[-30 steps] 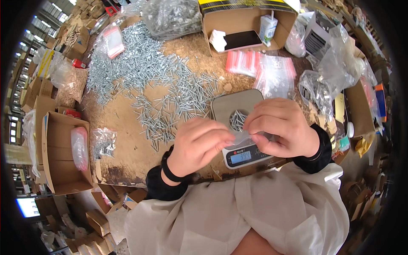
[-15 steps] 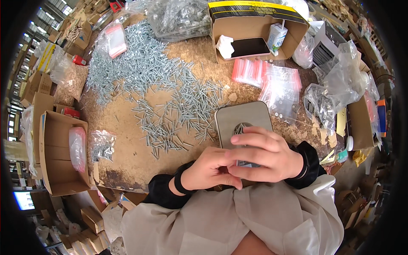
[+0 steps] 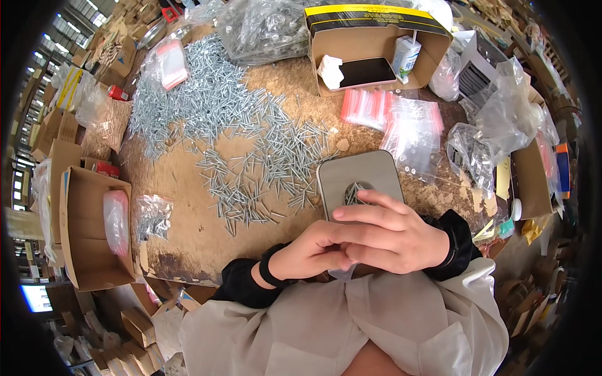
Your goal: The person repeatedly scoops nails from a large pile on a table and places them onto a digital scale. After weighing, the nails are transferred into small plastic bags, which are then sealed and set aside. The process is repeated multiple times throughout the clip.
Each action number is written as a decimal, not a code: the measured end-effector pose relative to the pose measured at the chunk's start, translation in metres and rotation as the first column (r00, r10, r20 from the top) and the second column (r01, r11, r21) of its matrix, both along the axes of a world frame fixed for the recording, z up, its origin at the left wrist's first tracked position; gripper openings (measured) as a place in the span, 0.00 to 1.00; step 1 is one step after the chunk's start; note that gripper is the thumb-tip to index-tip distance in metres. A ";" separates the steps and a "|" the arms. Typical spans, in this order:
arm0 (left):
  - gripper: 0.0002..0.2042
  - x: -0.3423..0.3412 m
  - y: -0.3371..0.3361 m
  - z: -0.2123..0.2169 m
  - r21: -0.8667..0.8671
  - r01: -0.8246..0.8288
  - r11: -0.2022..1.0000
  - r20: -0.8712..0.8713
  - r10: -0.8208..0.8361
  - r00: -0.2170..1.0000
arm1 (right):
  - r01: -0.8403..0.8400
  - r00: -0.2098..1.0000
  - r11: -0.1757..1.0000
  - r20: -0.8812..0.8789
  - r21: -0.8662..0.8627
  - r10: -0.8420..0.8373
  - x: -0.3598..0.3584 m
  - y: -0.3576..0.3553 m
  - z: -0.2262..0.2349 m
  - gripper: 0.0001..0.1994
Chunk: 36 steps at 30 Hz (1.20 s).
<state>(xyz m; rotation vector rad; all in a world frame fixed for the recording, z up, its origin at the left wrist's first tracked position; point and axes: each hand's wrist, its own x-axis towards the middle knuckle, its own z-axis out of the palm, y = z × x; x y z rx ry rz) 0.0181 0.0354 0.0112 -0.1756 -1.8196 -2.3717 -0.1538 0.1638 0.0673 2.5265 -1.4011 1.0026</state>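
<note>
My two hands meet over the near end of a flat grey scale [image 3: 360, 168]. My left hand [image 3: 310, 252] is closed, fingers pinched on a small clear plastic bag [image 3: 342, 274] whose lower part shows beneath them. Across its fingertips lies my right hand [image 3: 398, 241], the upper fingers loosely stretched and the lower ones curled in at the bag; its thumb is hidden. Just beyond my right fingertips, a small round dish of screws [image 3: 357, 190] sits on the scale. Loose silver screws [image 3: 263, 160] spread over the worn table to the left of the scale.
Empty zip bags with red edges [image 3: 411, 128] lie beyond the scale. Behind them an open carton [image 3: 326, 47] holds a phone, a tissue and a drink carton. A filled bag of screws [image 3: 153, 217] lies beside another open box [image 3: 88, 232] at left. Crumpled plastic [image 3: 501, 138] is at right.
My right fingers have straightened somewhat and shifted nearer, showing more of the dish. A piece of the clear bag now shows below my left fingertips.
</note>
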 end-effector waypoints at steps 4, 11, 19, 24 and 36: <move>0.11 0.003 -0.007 0.015 0.245 0.079 0.966 0.174 -0.124 0.977 | 0.060 0.998 0.997 0.000 -0.055 -0.060 -0.003 0.002 0.003 0.05; 0.04 -0.001 -0.009 0.005 -0.021 -0.236 0.972 0.101 0.237 0.966 | -0.151 0.977 0.986 0.163 0.070 0.138 0.000 -0.003 0.001 0.07; 0.20 0.005 -0.025 0.018 0.356 0.022 0.934 0.124 -0.071 0.990 | -0.186 0.962 0.944 0.246 0.272 0.119 0.002 0.001 0.005 0.07; 0.26 0.005 -0.028 0.008 -0.218 0.319 0.922 0.024 -0.322 0.946 | -0.127 0.966 0.934 0.256 0.333 0.040 -0.005 0.000 0.012 0.07; 0.14 0.006 -0.025 0.019 -0.276 -0.523 0.806 -0.056 0.530 0.846 | 0.575 0.818 0.777 -0.191 0.257 -0.542 -0.019 -0.016 -0.033 0.04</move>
